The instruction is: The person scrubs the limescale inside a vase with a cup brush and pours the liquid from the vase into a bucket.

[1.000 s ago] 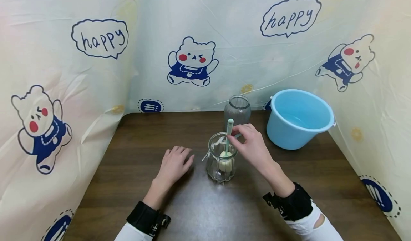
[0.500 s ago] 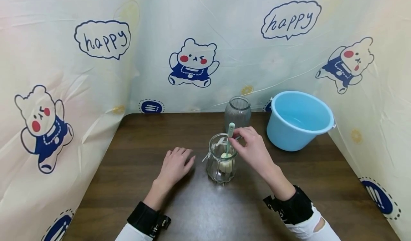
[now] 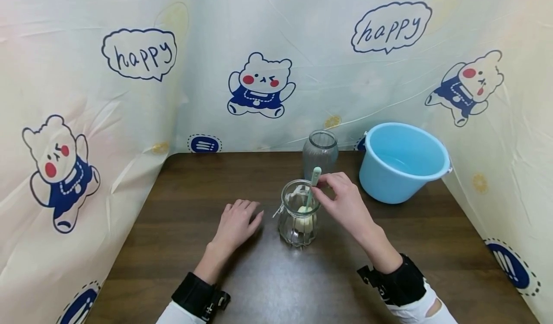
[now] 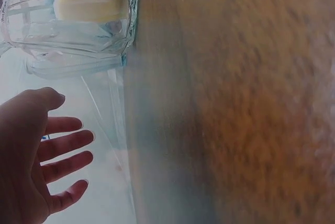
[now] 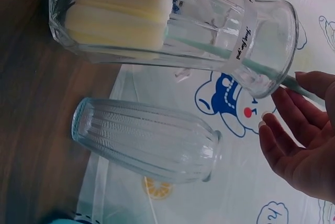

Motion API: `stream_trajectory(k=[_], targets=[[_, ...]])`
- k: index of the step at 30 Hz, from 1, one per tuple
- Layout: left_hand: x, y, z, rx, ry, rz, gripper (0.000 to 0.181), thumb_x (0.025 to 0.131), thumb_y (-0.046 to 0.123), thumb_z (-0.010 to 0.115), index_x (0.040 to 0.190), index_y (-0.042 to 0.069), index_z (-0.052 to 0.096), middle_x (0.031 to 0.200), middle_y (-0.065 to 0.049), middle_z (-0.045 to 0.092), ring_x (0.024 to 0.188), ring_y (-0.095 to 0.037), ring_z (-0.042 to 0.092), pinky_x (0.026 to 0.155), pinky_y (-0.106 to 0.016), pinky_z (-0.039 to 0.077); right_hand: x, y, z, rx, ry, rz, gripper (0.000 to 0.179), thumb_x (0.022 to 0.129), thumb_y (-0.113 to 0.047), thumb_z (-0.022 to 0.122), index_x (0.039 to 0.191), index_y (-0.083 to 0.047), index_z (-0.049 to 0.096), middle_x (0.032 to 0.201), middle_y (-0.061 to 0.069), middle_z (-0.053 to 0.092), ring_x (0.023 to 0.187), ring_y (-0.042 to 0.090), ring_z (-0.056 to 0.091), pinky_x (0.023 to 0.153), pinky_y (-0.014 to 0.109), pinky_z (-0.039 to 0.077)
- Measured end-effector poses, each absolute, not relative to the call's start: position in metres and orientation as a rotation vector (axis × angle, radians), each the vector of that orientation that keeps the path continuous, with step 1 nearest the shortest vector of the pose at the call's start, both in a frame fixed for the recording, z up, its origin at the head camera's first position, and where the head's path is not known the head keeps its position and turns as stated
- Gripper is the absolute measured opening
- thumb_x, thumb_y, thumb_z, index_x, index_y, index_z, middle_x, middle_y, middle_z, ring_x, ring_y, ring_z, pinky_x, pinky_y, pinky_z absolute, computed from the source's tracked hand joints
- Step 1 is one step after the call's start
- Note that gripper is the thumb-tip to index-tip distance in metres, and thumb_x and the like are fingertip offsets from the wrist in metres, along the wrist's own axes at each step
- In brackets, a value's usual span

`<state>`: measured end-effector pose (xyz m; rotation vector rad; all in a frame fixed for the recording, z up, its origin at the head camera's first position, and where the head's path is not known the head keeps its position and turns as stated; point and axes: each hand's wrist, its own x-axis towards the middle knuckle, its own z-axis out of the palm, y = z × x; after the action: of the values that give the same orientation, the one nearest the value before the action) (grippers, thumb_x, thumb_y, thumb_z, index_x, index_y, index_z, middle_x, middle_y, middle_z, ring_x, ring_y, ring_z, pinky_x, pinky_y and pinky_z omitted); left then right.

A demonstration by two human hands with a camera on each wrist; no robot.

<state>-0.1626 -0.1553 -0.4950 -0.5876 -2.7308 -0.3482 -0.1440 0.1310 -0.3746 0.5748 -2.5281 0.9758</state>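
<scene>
A clear faceted glass vase [image 3: 290, 232] with a ribbon tied round its neck stands upright on the table. Inside it sits the cream sponge head [image 5: 118, 17] of a bottle brush, whose pale green handle [image 3: 317, 172] sticks out of the mouth and leans to the right. Just over the rim, my right hand [image 3: 345, 204] pinches that handle between thumb and fingers. My left hand [image 3: 235, 225] rests on the table left of the vase, apart from it. In the left wrist view its fingers are loosely spread and hold nothing.
Behind the vase stands a second, greyish ribbed glass jar [image 3: 320, 156]. A light blue bucket [image 3: 393, 182] is at the back right of the brown wooden table [image 3: 194, 180]. Printed cloth [image 3: 328, 89] hangs along the back and sides.
The brush handle has tipped further right and a little lower, together with my right hand. The vase and my left hand stay nearly where they were.
</scene>
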Motion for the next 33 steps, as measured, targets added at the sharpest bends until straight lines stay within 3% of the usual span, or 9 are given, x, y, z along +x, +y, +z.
stream_trajectory(k=[5,12,33], targets=[[-0.164,-0.155,-0.493,-0.592,-2.71,-0.346,0.033,0.095,0.037,0.056,0.11,0.012,0.072,0.103,-0.006,0.073,0.098,-0.025,0.06,0.076,-0.046,0.048,-0.141,0.139,-0.374,0.602,-2.479,0.95,0.022,0.089,-0.025,0.069,0.105,-0.01,0.07,0.102,0.005,0.071,0.101,0.016,0.054,0.078,0.04,0.053],[-0.165,-0.155,-0.493,-0.599,-2.71,-0.354,0.035,0.095,0.038,0.055,0.112,0.012,0.072,0.104,-0.005,0.073,0.099,-0.024,0.06,0.078,-0.047,0.048,-0.139,0.157,-0.381,0.54,-2.462,0.963,0.026,0.094,-0.027,0.062,0.113,-0.009,0.067,0.101,0.003,0.069,0.094,0.015,0.054,0.068,0.038,0.05],[-0.163,-0.155,-0.496,-0.645,-2.648,-0.375,0.04,0.093,0.044,0.057,0.116,0.013,0.07,0.105,-0.005,0.072,0.098,-0.024,0.06,0.077,-0.045,0.05,-0.138,0.179,-0.407,0.426,-2.618,0.701,0.018,0.088,-0.022,0.069,0.101,-0.009,0.07,0.094,0.006,0.071,0.09,0.02,0.055,0.076,0.042,0.053]])
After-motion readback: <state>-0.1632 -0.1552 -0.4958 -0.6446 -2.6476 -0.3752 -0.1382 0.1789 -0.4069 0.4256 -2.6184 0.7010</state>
